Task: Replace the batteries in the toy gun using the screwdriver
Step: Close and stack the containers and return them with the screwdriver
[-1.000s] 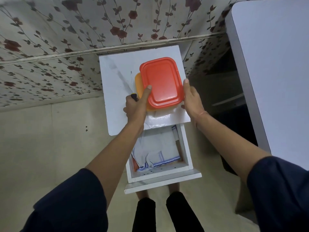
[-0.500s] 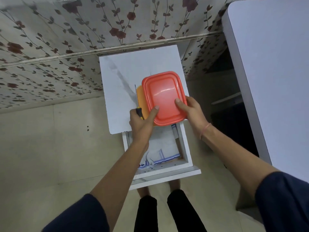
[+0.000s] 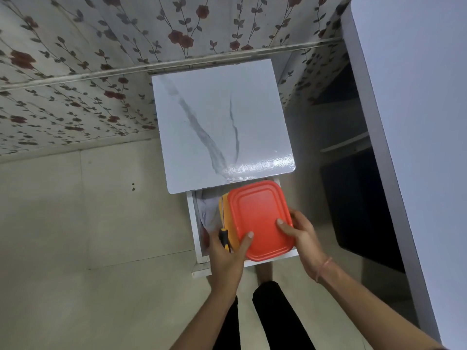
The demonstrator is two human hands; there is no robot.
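An orange plastic box with a red lid (image 3: 260,218) is held over the open drawer (image 3: 195,223) of a small white cabinet. My left hand (image 3: 227,253) grips the box's left side, thumb on the lid, and also holds a screwdriver (image 3: 223,236) with a black and yellow handle against the box, shaft pointing away from me. My right hand (image 3: 300,233) grips the box's right side, thumb on the lid. No toy gun or batteries are in view.
The white marble-patterned cabinet top (image 3: 219,125) stands against a floral wall. Crumpled cloth (image 3: 209,210) lies in the drawer under the box. A large white table (image 3: 414,122) rises at the right, with a dark gap beneath it. My legs (image 3: 262,317) stand on the beige tiled floor.
Both hands have carried the box and screwdriver off the cabinet top toward me, down to over the open drawer.
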